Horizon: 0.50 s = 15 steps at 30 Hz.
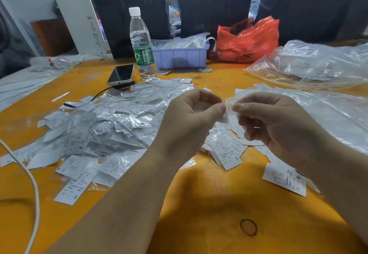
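Note:
My left hand (191,118) and my right hand (272,122) are raised side by side over the orange table (209,204). Between their thumbs and forefingers they pinch a small clear plastic bag (229,102) from either side. A big heap of white size labels in small clear bags (111,126) lies to the left of my left hand. Loose white labels (229,150) lie under and between my hands, and one more label (284,178) lies at the right.
A water bottle (141,45), a phone (121,74) with a black cable, a purple tray (182,56) and a red plastic bag (249,41) stand at the back. Large clear bags (318,64) cover the right side. A white cable (33,190) runs at the left; a rubber band (248,227) lies near.

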Each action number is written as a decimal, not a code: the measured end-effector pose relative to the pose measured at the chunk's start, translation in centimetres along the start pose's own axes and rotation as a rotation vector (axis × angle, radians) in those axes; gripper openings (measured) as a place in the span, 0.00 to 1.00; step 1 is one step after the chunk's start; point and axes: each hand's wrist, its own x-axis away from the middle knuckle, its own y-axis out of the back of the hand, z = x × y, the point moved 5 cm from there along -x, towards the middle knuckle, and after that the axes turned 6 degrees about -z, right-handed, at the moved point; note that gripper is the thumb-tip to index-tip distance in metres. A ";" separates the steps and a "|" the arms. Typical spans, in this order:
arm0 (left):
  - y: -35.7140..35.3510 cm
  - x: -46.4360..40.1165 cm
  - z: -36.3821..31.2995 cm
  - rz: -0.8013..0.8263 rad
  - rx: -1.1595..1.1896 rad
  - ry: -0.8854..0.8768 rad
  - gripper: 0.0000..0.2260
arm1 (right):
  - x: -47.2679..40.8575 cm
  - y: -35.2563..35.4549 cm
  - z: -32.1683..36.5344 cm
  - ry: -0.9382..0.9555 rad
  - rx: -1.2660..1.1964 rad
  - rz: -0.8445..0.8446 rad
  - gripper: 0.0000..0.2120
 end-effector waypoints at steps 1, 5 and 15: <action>0.0 0.0 0.0 -0.001 0.007 0.005 0.04 | 0.0 0.1 0.0 -0.006 0.004 -0.017 0.11; 0.0 0.0 0.1 0.012 0.038 0.035 0.10 | -0.1 0.2 -0.1 -0.023 0.033 -0.042 0.12; -0.2 0.1 0.2 0.033 0.001 0.045 0.06 | 0.2 -0.5 -0.3 -0.088 -0.091 0.126 0.04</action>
